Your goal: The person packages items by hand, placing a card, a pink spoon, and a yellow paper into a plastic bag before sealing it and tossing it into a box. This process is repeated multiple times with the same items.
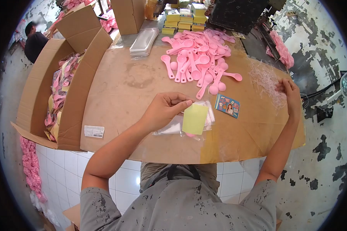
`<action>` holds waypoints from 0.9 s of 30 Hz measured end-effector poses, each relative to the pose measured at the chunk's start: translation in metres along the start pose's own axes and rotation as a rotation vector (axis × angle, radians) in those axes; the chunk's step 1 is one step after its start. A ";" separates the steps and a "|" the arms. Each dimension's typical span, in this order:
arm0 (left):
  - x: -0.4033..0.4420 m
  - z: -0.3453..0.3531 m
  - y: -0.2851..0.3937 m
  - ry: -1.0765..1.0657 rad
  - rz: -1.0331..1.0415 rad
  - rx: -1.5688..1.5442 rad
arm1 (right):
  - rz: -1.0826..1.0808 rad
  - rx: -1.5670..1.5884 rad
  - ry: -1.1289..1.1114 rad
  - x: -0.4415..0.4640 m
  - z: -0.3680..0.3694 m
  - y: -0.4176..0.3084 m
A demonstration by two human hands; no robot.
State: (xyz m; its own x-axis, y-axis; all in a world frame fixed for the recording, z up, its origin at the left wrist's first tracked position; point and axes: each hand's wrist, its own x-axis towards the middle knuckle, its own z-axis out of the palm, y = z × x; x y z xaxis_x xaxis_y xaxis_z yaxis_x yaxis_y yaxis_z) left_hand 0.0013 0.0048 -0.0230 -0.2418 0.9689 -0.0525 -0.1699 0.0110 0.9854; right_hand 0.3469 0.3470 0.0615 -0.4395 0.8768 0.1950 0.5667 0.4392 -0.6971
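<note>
My left hand (167, 109) pinches the top edge of a pale yellow card (195, 119) between thumb and fingers. Clear plastic bags (169, 128) lie on the cardboard under the card, and a bit of pink shows below its lower edge. To the card's right lies a small stack of blue printed cards (227, 106) with a picture on top. Off at the right edge, my right hand (291, 91) is over a tangle of thin clear plastic strips (266, 81). Its fingers are loosely bent and apart, with nothing visible held.
Pink measuring spoons (196, 54) are heaped at the table's back centre, before stacks of cards (185, 17). Flat clear bags (144, 41) lie left of them. A cardboard box (71, 96) of packed spoons stands left, near a white label (94, 131). Another person (35, 41) is far left.
</note>
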 end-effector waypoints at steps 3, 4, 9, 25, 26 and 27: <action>0.001 0.002 -0.002 0.029 0.037 -0.018 | -0.614 -0.211 0.058 -0.014 0.050 -0.031; 0.001 0.002 -0.002 0.034 0.053 -0.022 | -0.567 -0.085 -0.085 -0.026 0.070 -0.050; -0.001 0.005 0.001 0.073 0.066 -0.036 | -0.493 0.371 -0.659 -0.091 0.147 -0.135; 0.003 -0.005 -0.006 0.061 0.158 0.120 | -0.188 0.866 -0.696 -0.084 0.193 -0.112; 0.003 -0.005 -0.006 0.061 0.171 0.118 | -0.198 0.865 -0.697 -0.082 0.194 -0.108; 0.004 -0.004 -0.007 0.060 0.184 0.116 | -0.208 0.863 -0.698 -0.081 0.195 -0.105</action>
State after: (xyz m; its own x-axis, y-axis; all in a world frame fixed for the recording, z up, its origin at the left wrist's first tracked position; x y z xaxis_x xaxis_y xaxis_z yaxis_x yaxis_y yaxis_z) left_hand -0.0026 0.0070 -0.0305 -0.3158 0.9407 0.1237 -0.0071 -0.1327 0.9911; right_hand 0.1874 0.1915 -0.0156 -0.9157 0.3825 0.1231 -0.1150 0.0441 -0.9924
